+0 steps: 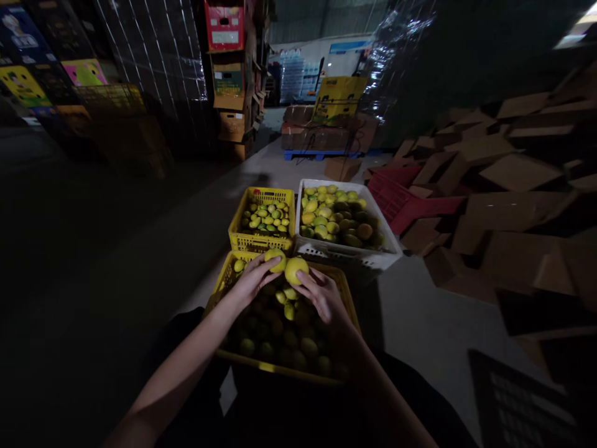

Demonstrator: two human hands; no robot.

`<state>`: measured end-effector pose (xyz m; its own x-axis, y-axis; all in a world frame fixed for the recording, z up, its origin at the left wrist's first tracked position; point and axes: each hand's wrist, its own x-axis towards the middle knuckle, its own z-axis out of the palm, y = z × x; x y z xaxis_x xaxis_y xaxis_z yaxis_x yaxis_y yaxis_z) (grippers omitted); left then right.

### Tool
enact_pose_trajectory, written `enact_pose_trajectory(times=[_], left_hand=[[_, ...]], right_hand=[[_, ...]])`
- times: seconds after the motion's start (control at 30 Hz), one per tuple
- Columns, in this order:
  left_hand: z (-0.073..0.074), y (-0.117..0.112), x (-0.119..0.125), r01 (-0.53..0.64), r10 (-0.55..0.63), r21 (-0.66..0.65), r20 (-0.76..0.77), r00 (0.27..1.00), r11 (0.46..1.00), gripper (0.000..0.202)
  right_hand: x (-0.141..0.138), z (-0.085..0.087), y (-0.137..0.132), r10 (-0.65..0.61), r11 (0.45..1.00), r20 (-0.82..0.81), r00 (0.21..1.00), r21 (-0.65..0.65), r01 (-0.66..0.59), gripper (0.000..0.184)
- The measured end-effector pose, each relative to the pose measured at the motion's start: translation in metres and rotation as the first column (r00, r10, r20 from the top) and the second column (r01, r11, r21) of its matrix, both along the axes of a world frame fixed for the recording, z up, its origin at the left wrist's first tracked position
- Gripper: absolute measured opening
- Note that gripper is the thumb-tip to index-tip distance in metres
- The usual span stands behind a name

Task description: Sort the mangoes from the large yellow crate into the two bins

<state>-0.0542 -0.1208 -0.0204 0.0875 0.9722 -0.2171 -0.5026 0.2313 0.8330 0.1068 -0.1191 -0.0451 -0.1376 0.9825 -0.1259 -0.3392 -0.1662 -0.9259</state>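
Observation:
My left hand [254,277] is closed around a yellow lemon [275,260]. A second lemon [296,271] sits in the fingers of my right hand [323,292], close beside the first. Both hands are raised over the near yellow crate [275,367], which holds many lemons, most of them in shadow. Beyond it stands a smaller-looking yellow crate [261,241] with yellow and green lemons [268,214]. To its right, a white crate [345,252] is piled with larger yellow and greenish fruit [326,214], one of them orange-toned.
Flattened and open cardboard boxes [517,211] heap up on the right, with a red crate [396,196] at their edge. Stacked cartons [232,124] rise at the back. A blue pallet [321,154] carries boxes behind the white crate. Dim grey floor [186,230] lies to the left.

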Motion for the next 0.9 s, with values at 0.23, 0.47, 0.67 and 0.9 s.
enact_pose_trajectory(times=[0.23,0.47,0.67,0.9], left_hand=[[-0.001,0.007,0.002,-0.062,0.064,-0.062,0.042,0.997,0.996,0.006],[0.003,0.01,-0.002,-0.067,0.086,-0.151,0.121,0.989,0.986,0.006],[-0.002,0.013,-0.006,-0.054,0.071,-0.111,0.157,0.985,0.992,0.006],[0.0,0.007,-0.006,0.004,-0.006,-0.058,-0.03,1.0,0.998,0.02]], right_hand=[[0.007,0.005,0.001,0.023,1.0,-0.083,0.996,0.01,-0.023,0.031],[0.016,-0.001,0.005,0.017,1.0,-0.182,0.983,0.021,-0.014,0.026],[0.017,-0.004,0.008,0.028,0.999,-0.295,0.955,-0.015,-0.034,0.024],[0.017,-0.006,0.009,-0.009,1.0,-0.255,0.967,-0.025,0.002,0.024]])
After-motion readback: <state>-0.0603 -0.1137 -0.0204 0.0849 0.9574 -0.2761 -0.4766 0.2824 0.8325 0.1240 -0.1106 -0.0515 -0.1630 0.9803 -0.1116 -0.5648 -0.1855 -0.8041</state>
